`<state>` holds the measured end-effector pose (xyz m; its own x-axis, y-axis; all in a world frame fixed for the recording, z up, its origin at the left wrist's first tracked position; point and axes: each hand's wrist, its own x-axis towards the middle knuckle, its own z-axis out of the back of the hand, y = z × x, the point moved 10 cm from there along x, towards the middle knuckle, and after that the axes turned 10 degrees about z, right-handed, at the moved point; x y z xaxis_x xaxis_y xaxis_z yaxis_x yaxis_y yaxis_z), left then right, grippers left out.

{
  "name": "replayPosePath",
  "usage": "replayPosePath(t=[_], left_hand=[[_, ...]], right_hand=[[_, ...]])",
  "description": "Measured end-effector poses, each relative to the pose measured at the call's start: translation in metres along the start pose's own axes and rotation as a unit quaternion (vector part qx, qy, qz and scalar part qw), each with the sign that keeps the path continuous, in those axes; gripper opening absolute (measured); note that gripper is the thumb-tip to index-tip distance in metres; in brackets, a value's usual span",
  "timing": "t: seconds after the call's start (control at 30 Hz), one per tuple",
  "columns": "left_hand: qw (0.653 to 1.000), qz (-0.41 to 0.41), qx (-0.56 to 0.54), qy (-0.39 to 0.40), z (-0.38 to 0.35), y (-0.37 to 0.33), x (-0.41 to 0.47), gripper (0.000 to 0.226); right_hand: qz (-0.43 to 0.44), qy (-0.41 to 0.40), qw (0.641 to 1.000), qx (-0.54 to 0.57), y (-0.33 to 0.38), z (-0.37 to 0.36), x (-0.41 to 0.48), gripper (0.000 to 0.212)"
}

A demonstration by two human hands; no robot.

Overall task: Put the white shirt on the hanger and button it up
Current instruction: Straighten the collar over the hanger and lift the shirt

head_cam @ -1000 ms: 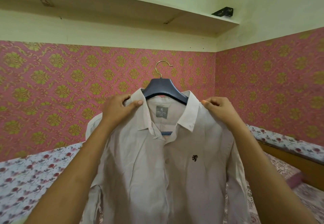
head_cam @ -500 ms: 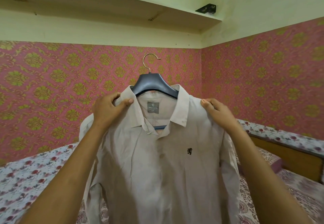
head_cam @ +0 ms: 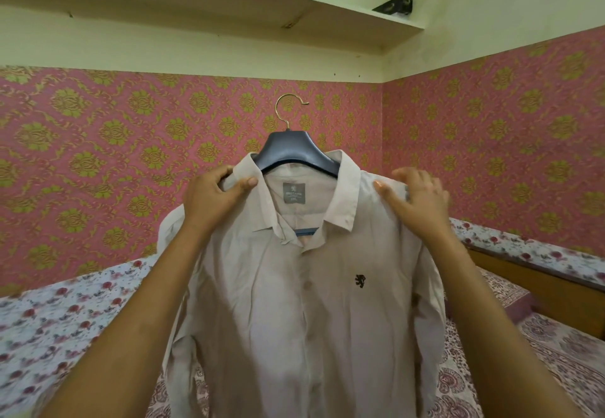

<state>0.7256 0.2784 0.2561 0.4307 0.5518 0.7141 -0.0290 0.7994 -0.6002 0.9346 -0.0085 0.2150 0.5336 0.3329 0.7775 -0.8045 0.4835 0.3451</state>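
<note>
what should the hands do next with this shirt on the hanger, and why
Probably bring the right hand down to the open collar gap and fasten the top button. The pale white cotton shirt already sits on the dark plastic hanger with a gold hook, its neck parted over the blue bar, while the left hand pinches the shoulder and the right lies open.

Pink damask wallpaper (head_cam: 98, 162) – pale shelf (head_cam: 229, 2) above – floral bedsheet (head_cam: 65, 326)
</note>
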Motion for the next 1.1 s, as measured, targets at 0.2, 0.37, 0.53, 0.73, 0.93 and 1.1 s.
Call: replayPosePath(t=[0.2, 0.37, 0.53, 0.73, 0.93, 1.1], left_hand=[[0.999, -0.026, -0.017, 0.009, -0.006, -0.018, -0.007, 0.044], [0.989, -0.006, -0.051, 0.139, -0.016, -0.005, -0.014, 0.028], [0.975, 0.073, -0.092, 0.188, 0.006, 0.043, -0.022, 0.026], [0.981, 0.124, -0.022, 0.151, 0.014, 0.08, -0.037, 0.009], [0.98, 0.108, 0.051, 0.159, 0.003, 0.073, -0.033, 0.015], [0.985, 0.117, 0.115, 0.057, 0.018, 0.077, -0.016, 0.013]], right_hand=[[0.102, 0.0, 0.991, -0.091, 0.06, -0.013, 0.012, 0.076], [0.04, -0.078, 0.994, -0.063, 0.043, -0.007, 0.003, 0.081], [0.007, -0.06, 0.996, -0.063, 0.029, -0.008, 0.003, 0.071], [-0.024, -0.055, 0.997, -0.058, 0.018, -0.005, 0.002, 0.066], [-0.044, -0.056, 0.995, -0.066, 0.005, -0.004, -0.006, 0.073], [-0.043, -0.059, 0.996, -0.057, 0.003, -0.004, -0.007, 0.074]])
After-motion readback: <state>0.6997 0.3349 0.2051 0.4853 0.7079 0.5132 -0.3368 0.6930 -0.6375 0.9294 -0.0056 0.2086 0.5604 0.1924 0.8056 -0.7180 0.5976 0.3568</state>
